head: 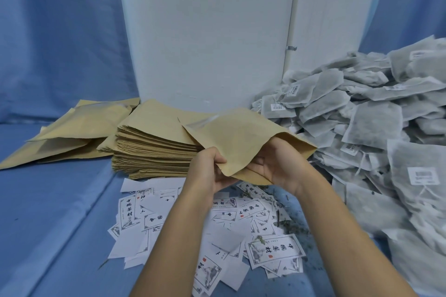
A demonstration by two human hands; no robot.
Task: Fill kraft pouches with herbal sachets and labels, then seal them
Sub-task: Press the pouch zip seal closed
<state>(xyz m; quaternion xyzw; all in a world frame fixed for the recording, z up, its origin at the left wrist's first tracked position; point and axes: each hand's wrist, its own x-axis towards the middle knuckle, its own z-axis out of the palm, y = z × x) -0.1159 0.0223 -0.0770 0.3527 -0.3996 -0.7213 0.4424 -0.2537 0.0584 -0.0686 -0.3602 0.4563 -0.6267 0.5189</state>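
Note:
I hold one kraft pouch [236,137] in the air over the middle of the blue surface, its mouth towards me. My left hand [208,171] pinches the near lip of the mouth. My right hand [277,164] reaches into the open mouth, its fingers hidden inside. A tall stack of flat kraft pouches [154,144] lies just left of it. White printed labels [272,251] are scattered below my arms. A big heap of grey herbal sachets [376,123] fills the right side.
Several larger kraft pouches [72,132] lie flat at the far left. A white panel [207,31] stands behind the stack, with blue cloth on both sides. Loose herb bits [289,226] are strewn among the labels.

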